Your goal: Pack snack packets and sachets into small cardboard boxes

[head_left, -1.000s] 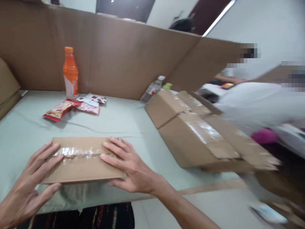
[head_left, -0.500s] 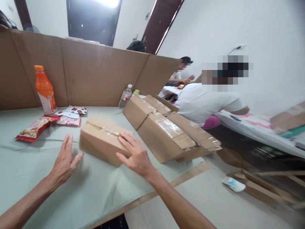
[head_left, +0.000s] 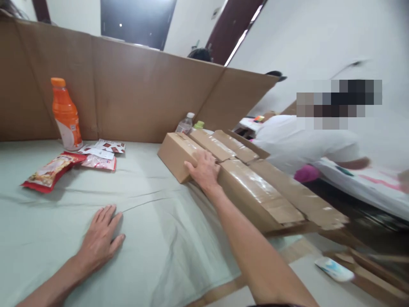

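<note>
One carton (head_left: 175, 155) under right-hand fingers (head_left: 204, 160)

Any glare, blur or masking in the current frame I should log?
Head view: glare whitens the tape on the cardboard boxes; head view: light reflects off the dark panel; head view: blur around the wall plug; head view: pixelation over the head of the person in white; head view: left hand fairly crisp.
</note>
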Motion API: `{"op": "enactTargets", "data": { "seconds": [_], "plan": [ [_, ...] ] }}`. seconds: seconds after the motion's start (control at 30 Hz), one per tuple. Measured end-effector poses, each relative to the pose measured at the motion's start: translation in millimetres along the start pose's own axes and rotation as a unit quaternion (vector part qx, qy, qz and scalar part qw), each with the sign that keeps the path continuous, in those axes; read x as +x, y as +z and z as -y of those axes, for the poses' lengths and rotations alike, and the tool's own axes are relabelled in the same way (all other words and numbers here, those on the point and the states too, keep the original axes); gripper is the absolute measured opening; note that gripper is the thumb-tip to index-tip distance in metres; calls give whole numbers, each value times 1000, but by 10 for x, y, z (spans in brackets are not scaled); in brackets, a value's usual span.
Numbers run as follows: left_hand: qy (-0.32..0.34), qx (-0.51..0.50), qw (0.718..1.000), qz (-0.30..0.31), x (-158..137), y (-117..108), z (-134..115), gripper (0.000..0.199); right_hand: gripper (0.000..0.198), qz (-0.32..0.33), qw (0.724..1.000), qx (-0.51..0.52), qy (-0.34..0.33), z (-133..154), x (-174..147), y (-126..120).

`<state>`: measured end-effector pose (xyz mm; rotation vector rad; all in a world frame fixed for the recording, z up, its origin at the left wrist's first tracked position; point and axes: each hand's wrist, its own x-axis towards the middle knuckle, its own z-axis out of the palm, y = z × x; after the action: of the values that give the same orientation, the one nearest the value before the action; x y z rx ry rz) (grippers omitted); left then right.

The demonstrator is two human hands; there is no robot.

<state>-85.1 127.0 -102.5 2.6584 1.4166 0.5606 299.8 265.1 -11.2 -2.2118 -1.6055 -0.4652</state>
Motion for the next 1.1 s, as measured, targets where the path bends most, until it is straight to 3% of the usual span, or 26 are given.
{"op": "enactTargets", "data": {
  "seconds": [0.1, 0.17, 0.27, 0.37, 0.43, 0.53, 0.63, 0.73, 0.8, 0.9, 1.0, 1.1],
  "plan": [
    [-20, -10, 999, 33, -1, -64, -106, 49, 67, -94, 994, 39, -34, -15, -343, 58],
    [-32, -18, 998, 53, 10, -107, -168, 50, 61, -110, 985, 86, -105, 101, -656, 149],
    [-49, -22, 995, 79, 35, -167, -260, 51, 49, 7, 962, 153, -228, 532, -1191, 348],
    [-54, -19, 992, 110, 27, -277, -345, 55, 48, 122, 926, 177, -309, 1085, -1670, 515],
    [-34, -24, 989, 144, -36, -431, -354, 56, 49, 132, 918, 168, -334, 1338, -1880, 583],
    [29, -57, 976, 208, -257, -833, -188, 48, 52, 88, 916, 152, -360, 1425, -2010, 660],
    [32, -69, 974, 216, -548, -1411, 303, 43, 52, 42, 909, 152, -386, 1314, -2021, 729],
    [-113, 26, 990, 85, -700, -2113, 1094, 43, 51, 19, 906, 156, -393, 1234, -2034, 783],
    [-235, 118, 963, -50, -680, -2603, 1668, 44, 51, 13, 908, 161, -388, 1226, -2054, 810],
    [-357, 213, 889, -194, -575, -3212, 2397, 45, 51, 1, 908, 168, -384, 1226, -2073, 842],
    [-418, 230, 850, -222, -516, -3502, 2866, 42, 51, -12, 904, 164, -395, 1204, -2068, 868],
    [-444, 202, 850, -201, -550, -3517, 3065, 40, 51, -13, 903, 160, -399, 1189, -2056, 882]
  ]
}}
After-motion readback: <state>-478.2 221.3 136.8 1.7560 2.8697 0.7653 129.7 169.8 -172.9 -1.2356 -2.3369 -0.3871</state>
